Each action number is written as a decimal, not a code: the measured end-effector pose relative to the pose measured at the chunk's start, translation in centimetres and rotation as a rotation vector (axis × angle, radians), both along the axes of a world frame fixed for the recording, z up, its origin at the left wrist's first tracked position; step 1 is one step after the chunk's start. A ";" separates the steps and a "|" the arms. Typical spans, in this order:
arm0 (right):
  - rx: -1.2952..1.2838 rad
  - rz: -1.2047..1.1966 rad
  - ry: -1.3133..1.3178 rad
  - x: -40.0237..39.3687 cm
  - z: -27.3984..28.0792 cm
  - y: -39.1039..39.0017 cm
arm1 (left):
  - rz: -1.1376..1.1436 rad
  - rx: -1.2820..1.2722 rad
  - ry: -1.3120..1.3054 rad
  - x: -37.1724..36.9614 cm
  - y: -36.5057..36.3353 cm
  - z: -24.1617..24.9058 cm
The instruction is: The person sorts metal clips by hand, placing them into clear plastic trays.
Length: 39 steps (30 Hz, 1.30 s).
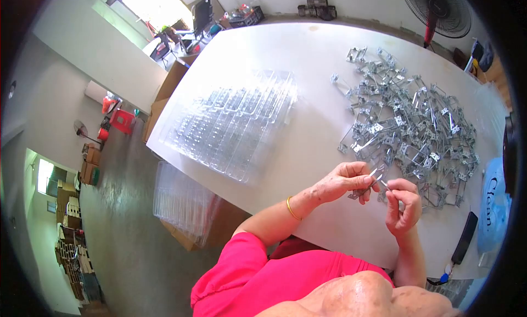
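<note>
Near the front of the white table [307, 147], my left hand [351, 182] is closed on a small metal bracket [359, 193], with a gold bangle on that wrist. Facing it, my right hand [403, 204] pinches the thin end of a metal part [386, 185] between thumb and fingers. Whether the two metal pieces are joined cannot be made out. Just beyond both hands lies a large loose pile of metal brackets [406, 119]. Clear plastic trays [230, 125] with rows of compartments lie on the table's left half.
More clear trays [184, 199] rest on a cardboard box below the table's left edge. A black strap-like object [465, 234] and a blue plastic bag [492, 207] are at the right. A fan [437, 9] stands behind the table.
</note>
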State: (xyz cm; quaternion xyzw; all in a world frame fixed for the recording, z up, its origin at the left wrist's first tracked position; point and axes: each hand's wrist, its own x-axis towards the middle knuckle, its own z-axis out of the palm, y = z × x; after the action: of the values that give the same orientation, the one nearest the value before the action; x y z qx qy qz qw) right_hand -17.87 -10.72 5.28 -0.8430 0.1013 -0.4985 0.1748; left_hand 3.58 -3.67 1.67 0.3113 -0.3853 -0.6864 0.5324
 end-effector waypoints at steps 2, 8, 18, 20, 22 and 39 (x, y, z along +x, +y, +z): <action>0.196 0.010 -0.051 0.2 -1.0 0.3 | 0.016 -0.007 -0.046 0.0 -0.1 0.0; 0.921 0.059 -0.022 -0.3 -0.6 -0.8 | -0.030 -0.007 -0.105 0.0 -0.3 -0.2; 0.954 0.186 0.275 -1.5 1.1 -1.8 | 0.010 0.010 -0.357 -0.5 -0.3 0.7; 0.977 0.235 0.258 -1.5 1.2 -2.0 | 0.051 -0.055 -0.418 -0.3 -0.2 0.7; 0.953 0.291 0.247 -1.5 1.0 -1.7 | 0.164 -0.094 -0.559 -0.6 0.4 1.6; 0.901 0.365 0.457 0.7 -1.2 1.0 | 0.455 -0.365 -1.676 1.3 9.6 2.1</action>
State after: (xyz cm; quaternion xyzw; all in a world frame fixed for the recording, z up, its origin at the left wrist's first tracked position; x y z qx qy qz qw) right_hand -17.15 -9.74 4.06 -0.7755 0.1923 -0.1711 0.5765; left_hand 4.89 5.91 3.81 0.6911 -0.6806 -0.0381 0.2402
